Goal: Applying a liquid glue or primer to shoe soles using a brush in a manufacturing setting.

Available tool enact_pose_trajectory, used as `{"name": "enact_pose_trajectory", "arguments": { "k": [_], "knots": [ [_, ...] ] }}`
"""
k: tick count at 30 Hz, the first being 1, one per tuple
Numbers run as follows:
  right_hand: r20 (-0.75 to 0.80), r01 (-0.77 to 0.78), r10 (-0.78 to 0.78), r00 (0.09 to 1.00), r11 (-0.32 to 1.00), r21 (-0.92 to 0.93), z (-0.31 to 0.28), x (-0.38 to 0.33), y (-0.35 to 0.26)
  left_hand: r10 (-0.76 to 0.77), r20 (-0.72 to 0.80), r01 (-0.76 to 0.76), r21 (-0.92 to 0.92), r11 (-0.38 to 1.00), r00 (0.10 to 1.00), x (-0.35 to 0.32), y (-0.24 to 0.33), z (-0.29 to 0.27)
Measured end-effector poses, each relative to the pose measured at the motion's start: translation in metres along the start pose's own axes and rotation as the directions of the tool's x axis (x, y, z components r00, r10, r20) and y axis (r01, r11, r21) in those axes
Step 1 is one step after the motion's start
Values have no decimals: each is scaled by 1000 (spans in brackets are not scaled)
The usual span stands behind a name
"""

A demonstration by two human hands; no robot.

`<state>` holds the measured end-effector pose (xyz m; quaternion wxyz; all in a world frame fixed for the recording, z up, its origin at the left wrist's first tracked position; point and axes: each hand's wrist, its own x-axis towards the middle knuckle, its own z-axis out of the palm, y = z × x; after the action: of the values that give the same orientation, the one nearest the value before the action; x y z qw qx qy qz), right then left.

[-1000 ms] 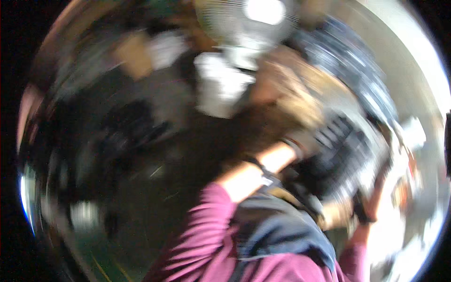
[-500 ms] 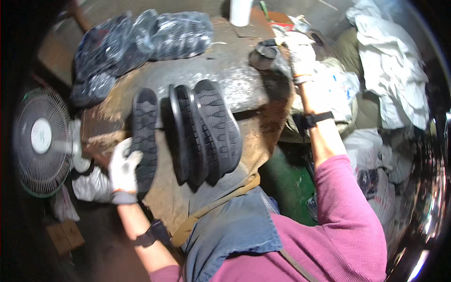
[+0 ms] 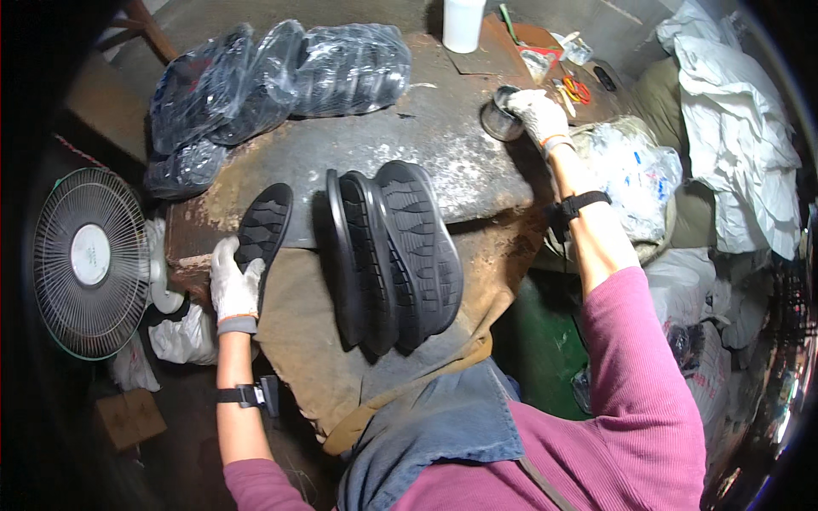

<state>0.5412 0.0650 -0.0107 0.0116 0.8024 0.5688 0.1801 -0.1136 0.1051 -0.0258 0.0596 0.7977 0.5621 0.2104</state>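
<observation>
My left hand (image 3: 234,281), in a white work glove, grips a black shoe sole (image 3: 265,223) by its near part at the left edge of the bench. The sole's patterned face is up and its far end leans right. Right of it, several black shoe soles (image 3: 396,255) stand close together on the brown cloth and the bench. My gloved right hand (image 3: 540,117) is at the far right, fingers closed at the mouth of a small metal can (image 3: 501,119). Whatever those fingers hold inside the can is hidden.
Plastic-wrapped soles (image 3: 349,70) lie at the back left of the worn bench (image 3: 341,145). Behind stand a white cup (image 3: 463,25) and a red box (image 3: 538,41); orange-handled scissors (image 3: 578,90) lie nearby. A fan (image 3: 91,255) stands left, white bags (image 3: 733,153) right.
My right hand has come down and left onto the can's mouth. The sole in my left hand has tilted, its far end swinging right. The whole view has shifted slightly.
</observation>
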Motion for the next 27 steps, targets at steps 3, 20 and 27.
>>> {"name": "enact_pose_trajectory", "arguments": {
  "k": [3,20,27],
  "knots": [
    [-54,38,-28,998,977,210,7,2,-10,-26,142,3,155,988,989,-25,-16,-16],
    [198,122,415,888,-627,769,-146,-39,-105,417,296,511,-516,-688,859,-5,103,-36],
    [-292,315,282,914,-37,948,-149,-35,-204,550,396,676,-382,-630,735,-29,157,-44]
  ]
}}
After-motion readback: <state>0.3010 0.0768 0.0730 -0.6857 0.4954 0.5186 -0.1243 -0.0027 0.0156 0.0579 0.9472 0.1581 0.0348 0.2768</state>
